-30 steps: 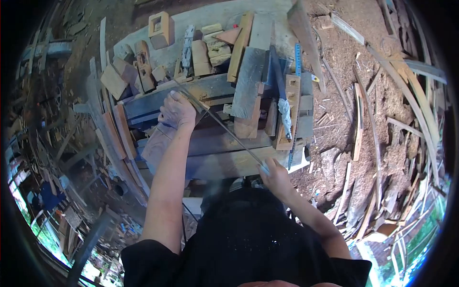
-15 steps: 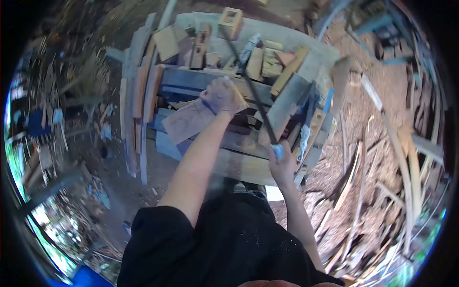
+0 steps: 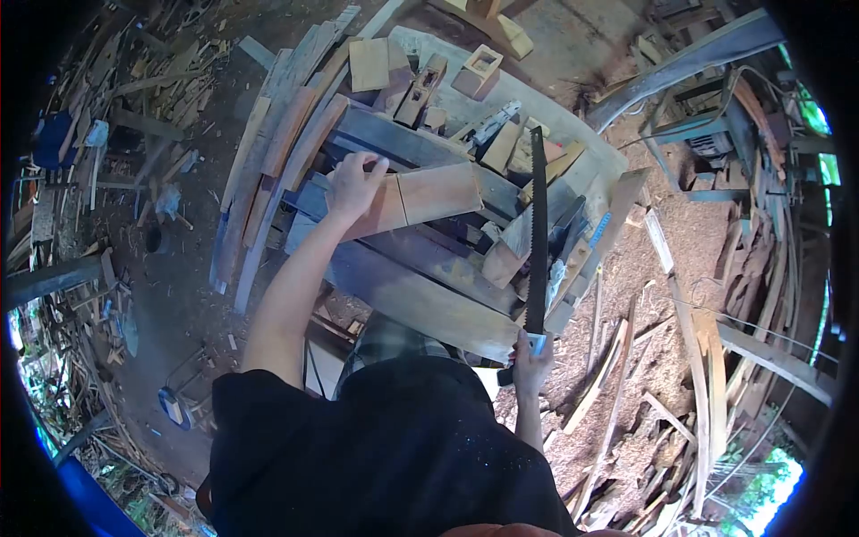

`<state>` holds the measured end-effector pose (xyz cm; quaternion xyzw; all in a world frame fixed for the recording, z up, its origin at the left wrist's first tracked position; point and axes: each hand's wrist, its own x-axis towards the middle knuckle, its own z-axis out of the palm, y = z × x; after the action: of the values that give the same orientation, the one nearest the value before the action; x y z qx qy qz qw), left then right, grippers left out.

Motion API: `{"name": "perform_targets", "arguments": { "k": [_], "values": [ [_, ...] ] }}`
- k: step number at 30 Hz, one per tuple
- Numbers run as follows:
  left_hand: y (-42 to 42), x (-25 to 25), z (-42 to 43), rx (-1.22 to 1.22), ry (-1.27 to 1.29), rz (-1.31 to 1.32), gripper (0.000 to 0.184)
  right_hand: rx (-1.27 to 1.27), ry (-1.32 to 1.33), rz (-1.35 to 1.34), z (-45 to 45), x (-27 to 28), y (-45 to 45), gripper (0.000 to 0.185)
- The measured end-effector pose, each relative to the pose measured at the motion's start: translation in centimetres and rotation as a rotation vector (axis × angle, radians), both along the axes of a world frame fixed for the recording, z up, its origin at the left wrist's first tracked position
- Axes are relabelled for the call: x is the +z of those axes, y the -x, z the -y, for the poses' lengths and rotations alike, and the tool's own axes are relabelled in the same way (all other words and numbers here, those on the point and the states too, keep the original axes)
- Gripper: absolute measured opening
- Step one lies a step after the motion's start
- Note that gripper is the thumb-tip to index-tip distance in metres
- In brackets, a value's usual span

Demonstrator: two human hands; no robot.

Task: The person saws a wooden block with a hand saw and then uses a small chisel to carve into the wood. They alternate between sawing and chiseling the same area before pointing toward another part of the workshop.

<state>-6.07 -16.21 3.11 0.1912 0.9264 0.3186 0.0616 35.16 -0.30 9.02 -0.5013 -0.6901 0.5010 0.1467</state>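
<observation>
Worktop (image 3: 546,103) crowded with timber (image 3: 385,130); sawdust (image 3: 698,251) lies beyond its right edge. Board (image 3: 438,192) is laid obliquely across the middle. Its left end is covered by the left hand (image 3: 355,188), presumably for steadying; finger closure cannot be told. Saw (image 3: 538,242) is gripped in the right hand (image 3: 532,360) by the near right corner, blade apart from the board. Blue rule (image 3: 601,230): marks too small to read.

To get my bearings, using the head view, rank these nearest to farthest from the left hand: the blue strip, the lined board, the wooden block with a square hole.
1. Lined board: overlapped by the left hand.
2. Wooden block: toward the bench's far edge.
3. Blue strip: on the bench's right side.
</observation>
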Motion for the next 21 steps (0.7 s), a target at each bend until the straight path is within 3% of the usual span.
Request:
{"name": "perform_targets", "arguments": {
  "k": [6,9,12,17,18,20,21],
  "values": [
    [-6.5,3.0,-2.0,-0.298,0.145,-0.263,0.070,-0.003,0.035,-0.013,1.5,-1.3,1.6,0.029],
    [-8.0,2.0,-5.7,-0.334,0.110,-0.248,0.073,0.043,-0.059,0.039,1.6,-2.4,2.2,0.031],
    [-8.0,0.6,-9.4,-0.289,0.123,-0.290,0.073,0.101,-0.127,0.111,1.5,-2.7,3.0,0.033],
    [-6.9,-2.5,-13.8,-0.055,0.095,-0.281,0.044,0.216,-0.219,0.167,0.6,-1.9,4.6,0.028],
    [-6.8,-2.7,-14.3,-0.087,0.104,-0.284,0.044,0.242,-0.237,0.189,0.5,-1.5,5.1,0.027],
    [-6.6,-3.0,-15.3,0.063,0.222,-0.151,0.043,0.197,-0.161,0.116,0.0,-1.9,5.7,0.031],
    [-6.3,-3.5,-15.8,0.114,0.289,-0.209,0.047,0.204,-0.167,0.065,-0.3,-2.0,6.2,0.031]
  ]
}}
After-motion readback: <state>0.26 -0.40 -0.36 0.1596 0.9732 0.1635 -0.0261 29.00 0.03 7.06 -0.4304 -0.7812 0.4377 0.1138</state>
